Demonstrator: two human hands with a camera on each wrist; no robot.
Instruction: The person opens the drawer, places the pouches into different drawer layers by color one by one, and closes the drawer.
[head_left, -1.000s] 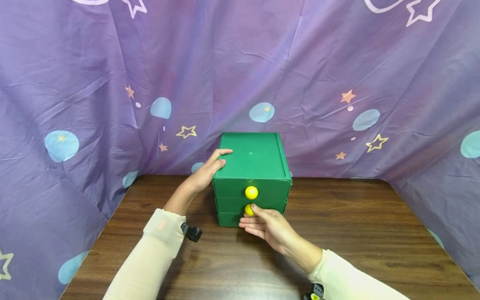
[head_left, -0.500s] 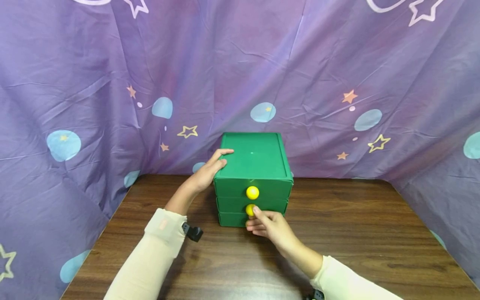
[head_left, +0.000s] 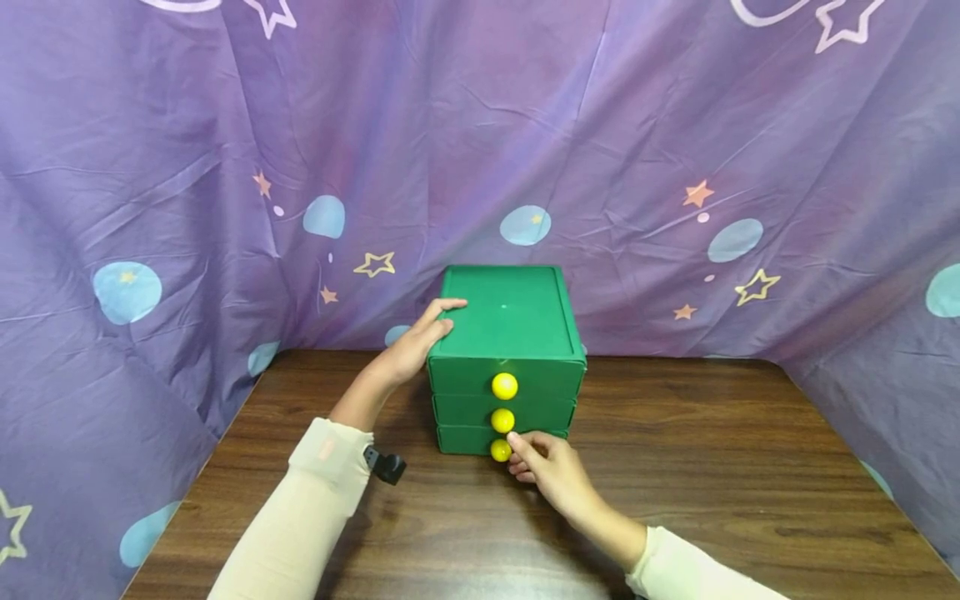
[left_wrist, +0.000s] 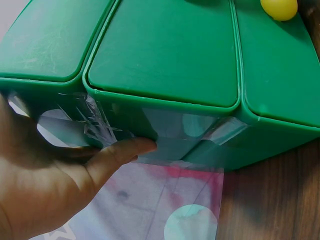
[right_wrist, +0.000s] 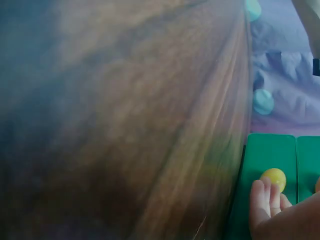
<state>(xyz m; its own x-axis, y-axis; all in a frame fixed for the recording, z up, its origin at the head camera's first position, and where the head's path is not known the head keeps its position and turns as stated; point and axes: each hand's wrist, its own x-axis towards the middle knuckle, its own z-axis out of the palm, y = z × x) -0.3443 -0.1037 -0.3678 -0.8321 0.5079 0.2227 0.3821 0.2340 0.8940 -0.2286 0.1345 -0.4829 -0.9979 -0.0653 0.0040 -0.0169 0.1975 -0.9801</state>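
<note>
A green three-drawer box [head_left: 506, 312] stands on the table, its drawers closed. Yellow ball knobs run down its front: a top knob [head_left: 505, 386], a middle knob [head_left: 502, 421] and a bottom knob [head_left: 501, 450]. My left hand [head_left: 408, 346] lies against the box's left side, fingertips over the top edge; in the left wrist view its thumb [left_wrist: 125, 152] rests along the taped side. My right hand [head_left: 551, 471] is at the bottom knob's right side. In the right wrist view its extended fingers [right_wrist: 259, 197] reach that knob; no grip round it shows.
The brown wooden table [head_left: 712, 467] extends on both sides and in front of the box. A purple patterned cloth [head_left: 637, 125] hangs behind and at the sides. Clear tape [left_wrist: 100, 120] crosses the box's side. A small black camera [head_left: 386, 465] sits on the left wrist.
My right hand has moved down from the middle knob to the bottom knob, leaving the middle one uncovered. My left hand stays on the box. The drawers have not moved.
</note>
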